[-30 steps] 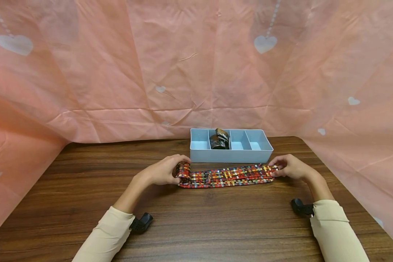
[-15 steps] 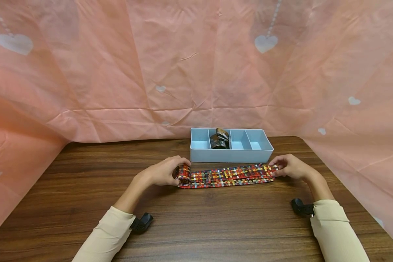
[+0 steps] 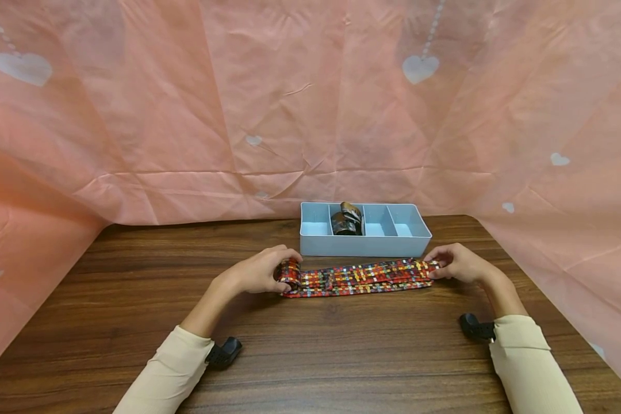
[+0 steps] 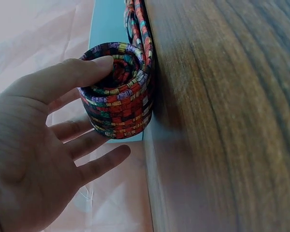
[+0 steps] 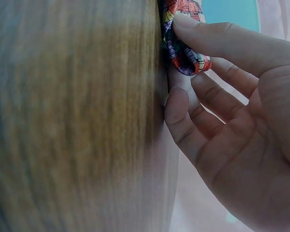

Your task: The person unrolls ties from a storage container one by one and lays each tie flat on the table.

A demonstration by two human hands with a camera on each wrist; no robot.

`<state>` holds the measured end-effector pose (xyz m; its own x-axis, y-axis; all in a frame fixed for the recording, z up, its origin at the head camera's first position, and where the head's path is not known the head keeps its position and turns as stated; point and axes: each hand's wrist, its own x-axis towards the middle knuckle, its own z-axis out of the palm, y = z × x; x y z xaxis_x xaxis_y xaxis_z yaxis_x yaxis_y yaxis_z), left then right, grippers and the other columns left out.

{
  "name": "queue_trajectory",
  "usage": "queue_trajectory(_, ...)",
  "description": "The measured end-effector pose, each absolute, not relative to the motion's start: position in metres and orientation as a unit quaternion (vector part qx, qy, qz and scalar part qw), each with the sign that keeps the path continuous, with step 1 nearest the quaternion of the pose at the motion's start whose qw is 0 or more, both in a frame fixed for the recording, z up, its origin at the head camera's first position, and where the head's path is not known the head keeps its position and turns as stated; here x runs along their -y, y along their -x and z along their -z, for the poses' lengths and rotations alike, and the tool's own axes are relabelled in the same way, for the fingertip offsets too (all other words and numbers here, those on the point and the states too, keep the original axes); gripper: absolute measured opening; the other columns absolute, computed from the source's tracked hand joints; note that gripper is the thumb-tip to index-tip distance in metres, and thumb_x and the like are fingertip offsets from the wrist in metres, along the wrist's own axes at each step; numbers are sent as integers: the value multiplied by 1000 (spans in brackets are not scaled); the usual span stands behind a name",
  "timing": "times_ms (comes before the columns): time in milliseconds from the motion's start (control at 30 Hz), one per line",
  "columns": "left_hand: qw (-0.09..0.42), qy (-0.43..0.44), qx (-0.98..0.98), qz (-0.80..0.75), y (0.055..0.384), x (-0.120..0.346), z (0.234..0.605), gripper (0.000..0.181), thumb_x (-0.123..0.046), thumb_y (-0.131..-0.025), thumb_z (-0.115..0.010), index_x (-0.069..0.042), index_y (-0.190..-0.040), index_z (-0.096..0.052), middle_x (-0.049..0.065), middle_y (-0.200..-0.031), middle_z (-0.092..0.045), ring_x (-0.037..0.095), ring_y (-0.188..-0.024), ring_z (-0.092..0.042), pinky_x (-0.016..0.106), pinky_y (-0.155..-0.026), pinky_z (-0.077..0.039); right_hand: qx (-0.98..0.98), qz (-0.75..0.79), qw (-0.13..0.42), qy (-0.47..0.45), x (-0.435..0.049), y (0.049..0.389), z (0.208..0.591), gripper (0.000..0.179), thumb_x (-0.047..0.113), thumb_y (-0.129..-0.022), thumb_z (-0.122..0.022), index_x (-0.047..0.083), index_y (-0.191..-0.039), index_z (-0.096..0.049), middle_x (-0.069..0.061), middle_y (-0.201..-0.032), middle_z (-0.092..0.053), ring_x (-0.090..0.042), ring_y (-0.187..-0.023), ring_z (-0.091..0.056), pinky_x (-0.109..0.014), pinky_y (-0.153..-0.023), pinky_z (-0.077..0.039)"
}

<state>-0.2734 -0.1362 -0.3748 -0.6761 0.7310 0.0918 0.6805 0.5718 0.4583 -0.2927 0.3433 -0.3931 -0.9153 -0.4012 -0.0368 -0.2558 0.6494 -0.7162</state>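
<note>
Hardly anything has moved since the earlier frame: both hands keep their places, and only the coiled end (image 3: pixel 291 273) of the long, multicoloured, checked fabric strip (image 3: pixel 364 276) seems to have turned slightly. I judge therefore that the rolling advances very little; a long flat part remains between the hands.

This strip lies across the centre of the frame, on the dark brown wooden table (image 3: pixel 331 351). At its left end, the left hand (image 3: pixel 261 271) holds the coil between thumb and fingers, spaced by its width; the lower fingers are spread. At its right end, the right hand (image 3: pixel 457 263) pinches the folded tip narrowly, its other fingers loosely bent.

Just behind the strip stands the pale blue plastic box (image 3: pixel 364 246), with dark patterned rolled pieces (image 3: pixel 345 223) in its second compartment from the left.
</note>
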Motion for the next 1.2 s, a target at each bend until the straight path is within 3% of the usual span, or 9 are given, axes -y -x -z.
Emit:
queue_trajectory(467,40,-396,-887,-235,273,134,374,52,-12,-88,-81,-1,-135,-60,14,-132,-64,30,-125,-59,47,-106,-47,-902,380,99,182,-341,292,393,31,-3,-85,-80,-15,-110,-66,0,-74,-57,-6,-61,-50,-25,-56,-47)
queue_trajectory(1200,38,-385,-890,-240,273,138,371,54,-2,-80,-76,-4,-132,-62,14,-127,-64,27,-116,-60,45,-101,-49,-902,376,92,189,-341,292,393,30,-2,-84,-80,-15,-108,-67,1,-73,-56,-6,-60,-50,-25,-55,-47)
